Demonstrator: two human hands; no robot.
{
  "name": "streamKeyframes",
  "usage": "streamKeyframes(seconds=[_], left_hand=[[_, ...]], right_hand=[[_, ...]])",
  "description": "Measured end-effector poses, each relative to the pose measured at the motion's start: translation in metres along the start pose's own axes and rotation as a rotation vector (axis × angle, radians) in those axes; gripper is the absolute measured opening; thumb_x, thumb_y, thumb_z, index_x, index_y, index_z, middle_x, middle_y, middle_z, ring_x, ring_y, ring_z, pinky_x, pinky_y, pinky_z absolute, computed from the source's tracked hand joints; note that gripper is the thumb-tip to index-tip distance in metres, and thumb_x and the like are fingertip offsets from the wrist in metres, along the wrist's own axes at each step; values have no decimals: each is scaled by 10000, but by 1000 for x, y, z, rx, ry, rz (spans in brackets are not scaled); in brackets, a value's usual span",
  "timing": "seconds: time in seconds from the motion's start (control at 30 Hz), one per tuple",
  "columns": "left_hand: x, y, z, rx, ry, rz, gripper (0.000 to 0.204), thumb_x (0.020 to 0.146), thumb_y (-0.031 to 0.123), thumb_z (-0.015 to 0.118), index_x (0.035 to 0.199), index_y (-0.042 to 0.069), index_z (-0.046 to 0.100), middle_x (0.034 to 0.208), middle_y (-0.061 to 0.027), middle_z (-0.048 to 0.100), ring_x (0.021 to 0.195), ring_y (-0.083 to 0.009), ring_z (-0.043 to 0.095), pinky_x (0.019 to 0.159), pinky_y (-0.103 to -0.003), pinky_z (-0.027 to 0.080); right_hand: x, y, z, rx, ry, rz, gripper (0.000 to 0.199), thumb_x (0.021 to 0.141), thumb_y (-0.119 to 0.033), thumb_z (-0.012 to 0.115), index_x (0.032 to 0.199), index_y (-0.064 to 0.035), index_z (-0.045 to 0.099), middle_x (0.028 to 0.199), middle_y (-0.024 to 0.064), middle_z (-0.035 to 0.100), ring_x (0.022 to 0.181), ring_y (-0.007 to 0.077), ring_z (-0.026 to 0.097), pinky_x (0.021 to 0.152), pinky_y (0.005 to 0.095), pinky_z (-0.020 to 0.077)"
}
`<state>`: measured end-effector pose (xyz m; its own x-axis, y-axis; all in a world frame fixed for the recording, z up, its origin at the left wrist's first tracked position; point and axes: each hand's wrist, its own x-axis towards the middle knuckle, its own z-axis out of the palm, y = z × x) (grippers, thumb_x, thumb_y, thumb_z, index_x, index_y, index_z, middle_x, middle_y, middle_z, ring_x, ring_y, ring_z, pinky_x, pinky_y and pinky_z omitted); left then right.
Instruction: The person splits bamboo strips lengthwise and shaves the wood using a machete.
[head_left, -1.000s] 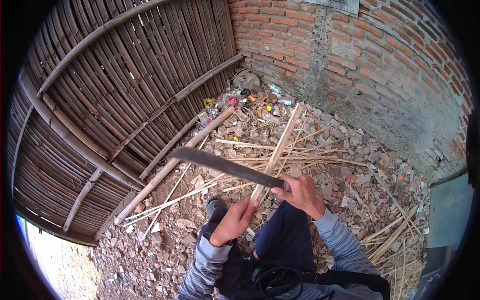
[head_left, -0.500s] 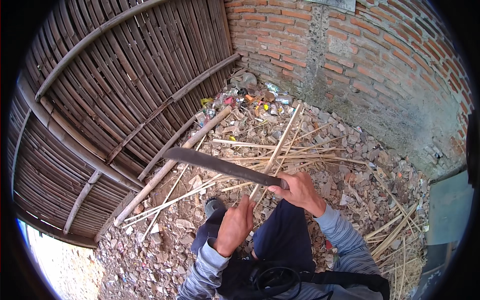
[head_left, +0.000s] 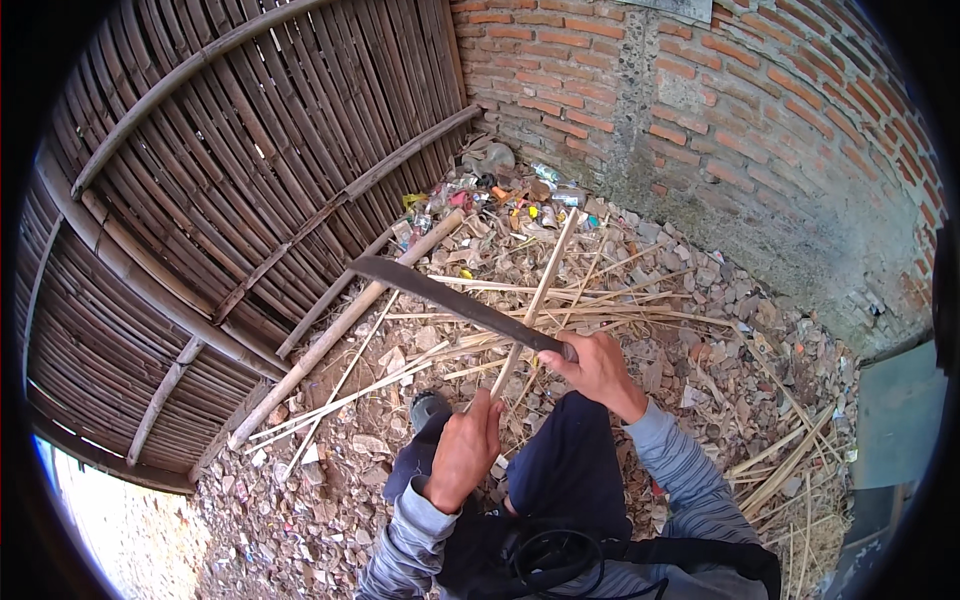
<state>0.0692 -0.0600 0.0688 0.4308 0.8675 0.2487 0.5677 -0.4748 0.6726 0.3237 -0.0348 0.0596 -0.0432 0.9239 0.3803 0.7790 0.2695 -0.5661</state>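
Observation:
My left hand is closed round the near end of a pale bamboo strip, which slants up and away to the right. In my right hand is the dark handle of a machete. The long brown-grey blade points to the far left and crosses over the strip a short way above my left hand. Whether the edge bites into the strip or only lies against it, I cannot tell. My fingers partly hide the handle and the strip's near end.
Several split bamboo strips lie over the stony ground, with more strips at the right. A bamboo pole lies beside the slatted bamboo wall. Litter fills the corner by the brick wall. My shoe stands left.
My right hand and the machete have shifted slightly up, and the blade's tip has moved right and up. The strip has tilted a little left at its far end. My left hand has hardly moved.

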Motion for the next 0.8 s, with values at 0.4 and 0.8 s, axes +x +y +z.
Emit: streamKeyframes(seconds=[0.4,0.8], left_hand=[[-14,-4,-2,-15,-4,-34,155,1065,138,569,1034,-5,518,656,-320,604,668,-536,634,558,-620,472],[-23,-4,0,52,-8,-37,157,1072,148,568,1025,11,505,621,-303,593,619,-518,627,528,-612,473]], right_hand=[[-11,5,14,5,40,54,557,980,-616,660,879,-71,713,495,93,573,461,323,636,453,440,479],[-10,9,8,78,81,68,548,997,-579,657,884,-46,719,516,95,549,470,312,614,464,429,440]])
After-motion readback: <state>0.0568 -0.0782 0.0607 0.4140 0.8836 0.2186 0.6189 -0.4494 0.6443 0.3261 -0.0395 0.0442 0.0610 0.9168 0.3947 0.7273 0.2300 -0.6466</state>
